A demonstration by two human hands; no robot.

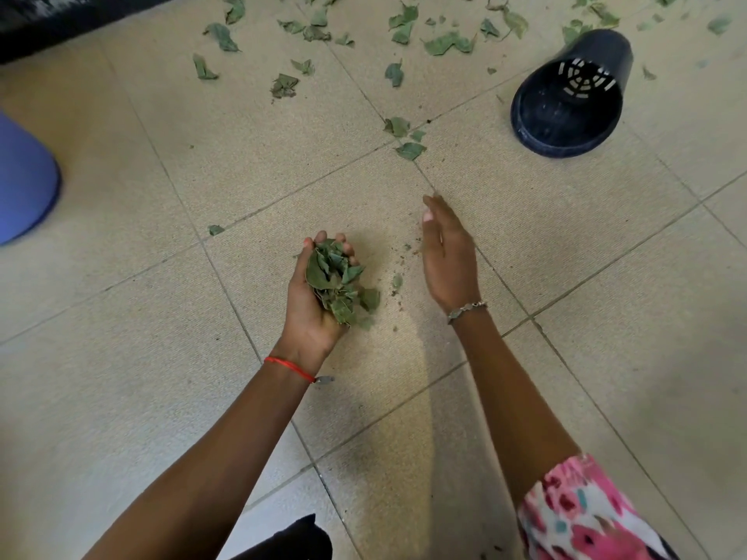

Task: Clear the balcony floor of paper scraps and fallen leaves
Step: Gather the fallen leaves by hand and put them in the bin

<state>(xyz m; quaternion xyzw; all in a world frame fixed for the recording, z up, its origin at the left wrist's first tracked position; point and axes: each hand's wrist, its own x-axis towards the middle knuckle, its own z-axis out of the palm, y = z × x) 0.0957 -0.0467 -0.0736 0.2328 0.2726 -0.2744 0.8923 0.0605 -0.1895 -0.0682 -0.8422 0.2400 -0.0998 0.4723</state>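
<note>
My left hand (309, 313) is turned palm up low over the beige tiled floor (121, 357), its fingers curled round a bunch of dry green leaves (337, 280). My right hand (446, 256) hovers to the right of it with straight fingers, holding nothing. A few leaves (404, 137) lie on the tile joint just beyond the right hand. Several more fallen leaves (448, 43) are scattered across the far tiles. Small crumbs of leaf (398, 281) dot the floor between the hands. No paper scraps show.
A black plastic flower pot (606, 50) lies tipped on its side at the upper right, its mouth facing me. A blue container (24, 179) stands at the left edge. A dark strip (48, 22) runs along the upper left.
</note>
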